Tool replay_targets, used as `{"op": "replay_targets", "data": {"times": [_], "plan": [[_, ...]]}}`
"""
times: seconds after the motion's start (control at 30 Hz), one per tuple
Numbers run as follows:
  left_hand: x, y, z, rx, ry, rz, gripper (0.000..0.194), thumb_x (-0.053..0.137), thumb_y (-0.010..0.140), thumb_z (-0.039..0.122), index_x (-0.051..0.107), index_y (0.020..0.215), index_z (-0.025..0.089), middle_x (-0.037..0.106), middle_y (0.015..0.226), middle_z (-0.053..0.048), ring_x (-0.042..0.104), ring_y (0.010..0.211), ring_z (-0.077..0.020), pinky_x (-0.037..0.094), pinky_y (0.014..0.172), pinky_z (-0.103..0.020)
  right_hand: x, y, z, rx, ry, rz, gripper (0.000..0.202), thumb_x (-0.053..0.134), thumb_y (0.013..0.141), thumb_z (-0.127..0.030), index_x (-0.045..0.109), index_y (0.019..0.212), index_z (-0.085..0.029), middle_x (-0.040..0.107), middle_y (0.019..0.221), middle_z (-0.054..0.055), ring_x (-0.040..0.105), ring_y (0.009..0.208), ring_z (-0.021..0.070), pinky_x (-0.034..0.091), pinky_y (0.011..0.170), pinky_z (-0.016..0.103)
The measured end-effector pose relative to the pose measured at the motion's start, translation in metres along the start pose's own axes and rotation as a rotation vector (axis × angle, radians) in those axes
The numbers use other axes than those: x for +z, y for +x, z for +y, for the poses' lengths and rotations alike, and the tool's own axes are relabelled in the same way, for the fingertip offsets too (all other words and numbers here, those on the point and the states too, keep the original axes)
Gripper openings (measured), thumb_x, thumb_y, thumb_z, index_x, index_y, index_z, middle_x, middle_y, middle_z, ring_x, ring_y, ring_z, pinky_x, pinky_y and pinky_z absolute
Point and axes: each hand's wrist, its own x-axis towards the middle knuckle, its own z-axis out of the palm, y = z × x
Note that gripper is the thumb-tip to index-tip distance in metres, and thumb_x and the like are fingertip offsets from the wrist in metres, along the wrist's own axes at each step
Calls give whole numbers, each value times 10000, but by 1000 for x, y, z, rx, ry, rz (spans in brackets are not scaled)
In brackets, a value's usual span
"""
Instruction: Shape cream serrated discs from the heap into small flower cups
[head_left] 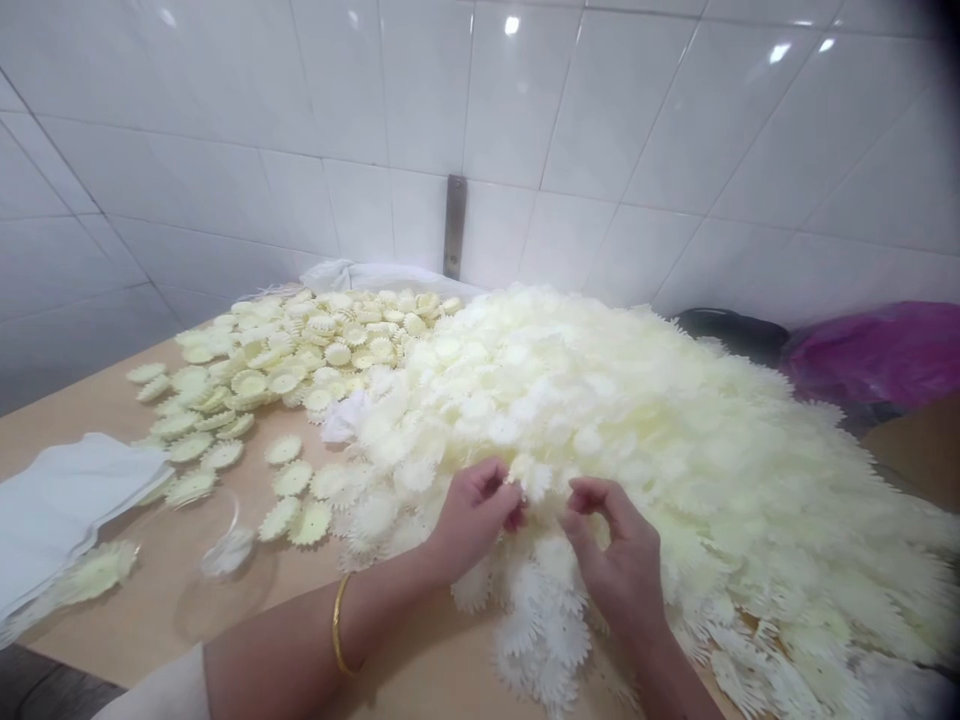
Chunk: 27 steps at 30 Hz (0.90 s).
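My left hand (pixel 474 518), with a gold bangle on its wrist, pinches a pale cream flower-shaped petal piece (pixel 534 478) with a fringed edge. A little to the right, my right hand (pixel 621 560) has thumb and forefinger brought together. Whatever lies between those fingertips is too small to make out. Both hands are over the front of a large heap of loose petal pieces (pixel 645 410). Below and between them hangs a cluster of whiter fringed pieces (pixel 541 625).
Thicker stacked petal discs (pixel 281 360) spread over the brown tabletop (pixel 300 600) at left. White sheets (pixel 71 500) lie at the left edge, near a clear ring-like item (pixel 229 550). A tiled wall (pixel 375 110) rises behind. A purple bag (pixel 885 350) and dark object (pixel 731 335) are at right.
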Motion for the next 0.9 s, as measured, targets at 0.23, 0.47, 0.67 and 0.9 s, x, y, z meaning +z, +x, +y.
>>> {"op": "replay_targets", "data": {"times": [0.23, 0.47, 0.67, 0.9], "plan": [[4, -3, -3, -128, -137, -114, 162, 508, 703, 170, 423, 565, 159, 517, 484, 19, 517, 457, -106, 415, 467, -227, -1, 3, -7, 79, 122, -160, 150, 508, 816, -319, 565, 823, -180, 556, 718, 18, 524, 674, 152, 416, 609, 246], [4, -2, -1, -136, -184, -106, 207, 552, 722, 222, 421, 576, 155, 554, 521, 2, 544, 471, -113, 428, 473, -233, -4, 2, -5, 66, 152, -138, 193, 443, 846, -327, 520, 752, -176, 520, 647, 3, 492, 606, 136, 384, 561, 232], [6, -3, -5, -173, -282, -201, 189, 582, 717, 236, 456, 613, 140, 570, 533, -10, 571, 507, -123, 457, 508, -244, 5, -2, -8, 105, 125, -135, 216, 460, 842, -343, 472, 704, -177, 483, 604, -15, 457, 560, 118, 370, 527, 219], [1, 1, -8, -188, -321, -208, 128, 548, 708, 179, 473, 615, 133, 599, 576, -34, 553, 451, -109, 417, 427, -213, -3, 0, -3, 238, 85, 140, 302, 430, 861, -358, 420, 620, -176, 420, 524, -45, 370, 453, 83, 295, 434, 188]]}}
